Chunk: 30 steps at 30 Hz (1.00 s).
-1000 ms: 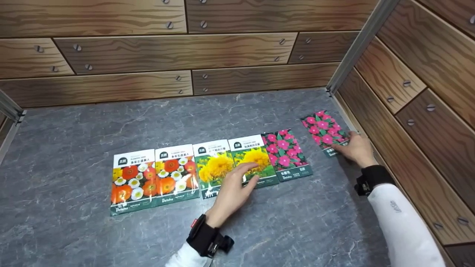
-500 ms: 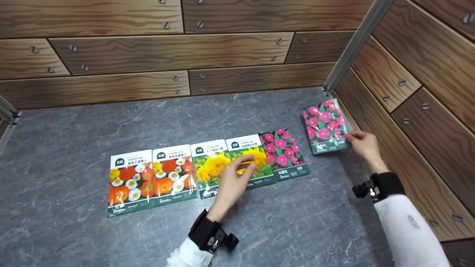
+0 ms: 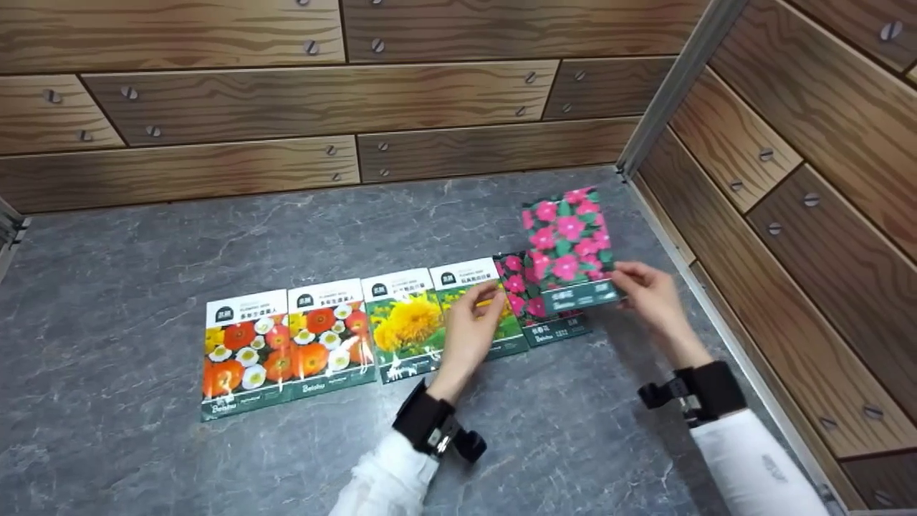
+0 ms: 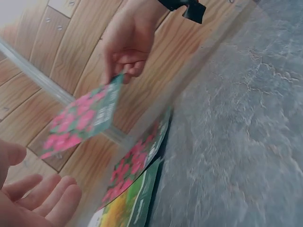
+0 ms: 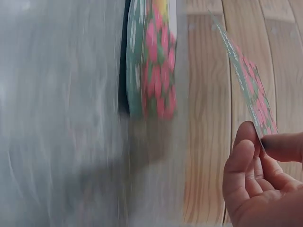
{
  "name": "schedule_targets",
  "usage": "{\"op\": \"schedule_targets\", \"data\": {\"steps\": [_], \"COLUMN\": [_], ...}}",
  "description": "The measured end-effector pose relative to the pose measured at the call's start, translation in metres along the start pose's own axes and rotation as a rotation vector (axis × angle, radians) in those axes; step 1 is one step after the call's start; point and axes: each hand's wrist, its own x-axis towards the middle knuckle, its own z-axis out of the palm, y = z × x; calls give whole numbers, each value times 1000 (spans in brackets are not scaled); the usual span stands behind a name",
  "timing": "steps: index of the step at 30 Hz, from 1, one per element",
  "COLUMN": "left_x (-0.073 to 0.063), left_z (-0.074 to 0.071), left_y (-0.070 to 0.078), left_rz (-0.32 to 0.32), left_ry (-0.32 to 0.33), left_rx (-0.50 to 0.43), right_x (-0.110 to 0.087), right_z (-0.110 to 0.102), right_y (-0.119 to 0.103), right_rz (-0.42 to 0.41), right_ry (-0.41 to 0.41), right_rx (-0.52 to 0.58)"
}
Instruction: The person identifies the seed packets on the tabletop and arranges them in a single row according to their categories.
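Note:
Between thumb and fingers, my right hand (image 3: 655, 301) pinches the lower right corner of a pink-flower seed packet (image 3: 569, 240), lifted off the surface. Beneath it, partly covered, lies another pink-flower seed packet (image 3: 512, 287) at the right end of a row. My left hand (image 3: 469, 333) hovers over the nearer yellow-flower seed packet (image 3: 494, 344), its fingers loosely bent and holding nothing. In the left wrist view, a gap shows between the left fingers (image 4: 47, 194) and the raised packet (image 4: 80, 118).
Left along the row lie another yellow-flower packet (image 3: 405, 322) and two orange-and-white-flower packets (image 3: 329, 337), edge to edge on the grey marbled surface (image 3: 286, 466). Wood-patterned walls (image 3: 444, 93) stand at the back and right.
My right hand has picked up the pink-flower packet from near the right wall and carried it left, over the row's end. The left hand has shifted slightly right.

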Motion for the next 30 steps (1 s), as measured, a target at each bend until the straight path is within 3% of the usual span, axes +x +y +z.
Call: {"op": "schedule_targets", "data": {"steps": [8,16,22,30], "left_x": [9,10,8,5], "left_z": [18,23,27,32], "left_y": [4,7,10,12], "left_rz": [-89,-101,-110,-118], "left_ry": [-20,-4,-16,-68], "left_rx": [-23,-78,-90,-85], "right_x": [-21,-28,-29,-20], "right_z": [27,34,26,13], "right_y": [-12,-13,-13,-22], "right_rz": [-15,-11,-42,-157], "right_ry": [-33,-54,-51,-51], "right_rx": [60,104,-8,-167]}}
